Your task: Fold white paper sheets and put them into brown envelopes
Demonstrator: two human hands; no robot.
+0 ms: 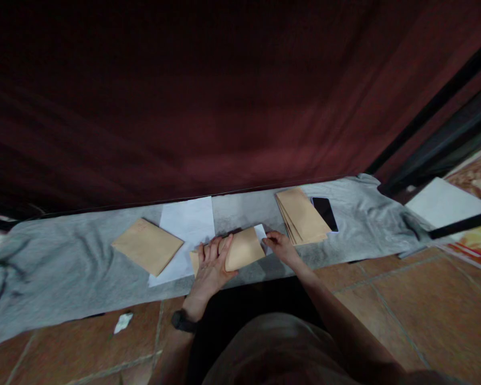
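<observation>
A brown paper envelope (245,249) lies in front of me, and a folded white paper (260,232) sticks out of its right end. My left hand (214,262) rests on the envelope's left part with fingers spread, pressing it down. At the right end, my right hand (279,243) pinches the edge of the white paper between thumb and fingers. White sheets (188,219) lie to the left, partly under a brown envelope pile (147,246). More brown envelopes (302,214) are fanned out to the right of my right hand.
A grey cloth (80,278) covers the long narrow surface. A dark phone (324,213) lies beside the right envelopes. Behind hangs a dark red curtain (240,117). A crumpled white scrap (123,323) is on the tiled floor (385,305). A white board (444,206) stands at far right.
</observation>
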